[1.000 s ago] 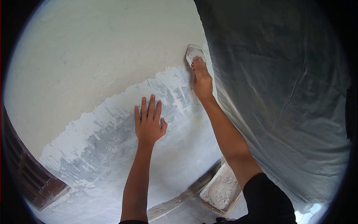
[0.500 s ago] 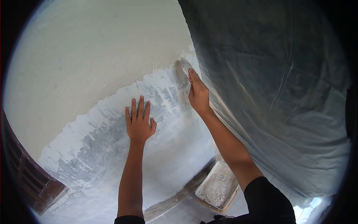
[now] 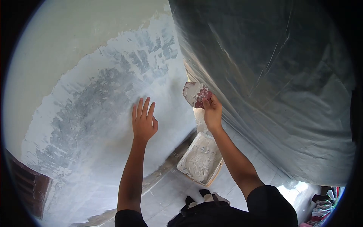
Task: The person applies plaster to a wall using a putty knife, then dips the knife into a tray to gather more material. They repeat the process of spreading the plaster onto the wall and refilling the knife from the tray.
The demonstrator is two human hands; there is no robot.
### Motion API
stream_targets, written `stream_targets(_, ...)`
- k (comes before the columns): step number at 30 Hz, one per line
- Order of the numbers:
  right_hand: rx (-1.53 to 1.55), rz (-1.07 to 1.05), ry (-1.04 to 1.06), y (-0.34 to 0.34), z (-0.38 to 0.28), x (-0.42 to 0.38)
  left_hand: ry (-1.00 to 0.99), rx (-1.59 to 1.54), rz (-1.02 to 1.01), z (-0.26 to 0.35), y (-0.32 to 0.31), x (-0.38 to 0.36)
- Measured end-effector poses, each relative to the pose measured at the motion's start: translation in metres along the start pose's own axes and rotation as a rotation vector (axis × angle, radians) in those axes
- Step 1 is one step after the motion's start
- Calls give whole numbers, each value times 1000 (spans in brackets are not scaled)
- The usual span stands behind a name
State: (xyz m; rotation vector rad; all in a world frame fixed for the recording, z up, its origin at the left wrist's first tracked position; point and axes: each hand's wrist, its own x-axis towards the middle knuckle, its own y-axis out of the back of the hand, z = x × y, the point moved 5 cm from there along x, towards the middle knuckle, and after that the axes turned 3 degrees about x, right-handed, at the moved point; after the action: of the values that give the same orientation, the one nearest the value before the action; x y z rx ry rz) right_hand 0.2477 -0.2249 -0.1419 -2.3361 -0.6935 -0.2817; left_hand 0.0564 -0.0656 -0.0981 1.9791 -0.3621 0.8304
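My right hand (image 3: pixel 212 112) pinches a flat, reddish putty scraper (image 3: pixel 196 94) between thumb and fingers. White putty smears cover much of the scraper's face, which is turned toward me, close to the right edge of the wall. My left hand (image 3: pixel 145 119) rests at the wall (image 3: pixel 166 98), its fingers stretched out and nothing in it. Rough white and grey putty patches (image 3: pixel 145 56) spread over the wall's middle. Below my right hand, a rectangular tub (image 3: pixel 180 162) of thick white putty (image 3: pixel 202 157) stands on the floor.
A large grey plastic sheet (image 3: pixel 272 83) hangs along the right side. Pale floor tiles (image 3: pixel 162 196) lie below, with my feet (image 3: pixel 204 193) near the tub. A brown wooden frame (image 3: pixel 38 185) shows at lower left, and piled cloth (image 3: pixel 323 206) at lower right.
My right hand has come down from the upper wall and turned the scraper's putty-covered face toward me. The view has tilted down, showing more floor. My left hand still rests spread out.
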Motion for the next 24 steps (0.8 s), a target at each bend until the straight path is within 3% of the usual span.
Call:
stream_targets(4,-18,74,-192,54,36,-49,123,-463,-149,66,-53,-70)
stream_targets(8,-97,155,-417,118,82,-106,189,-633,-367,132,-85,-143)
stream_targets(20,-534,308,-803,253,158,-249,265,-741,-881,221,-105,-293)
stream_targets(24,-525,356,-953,289,186,-294,277,-782,-1015,245,-98,-325)
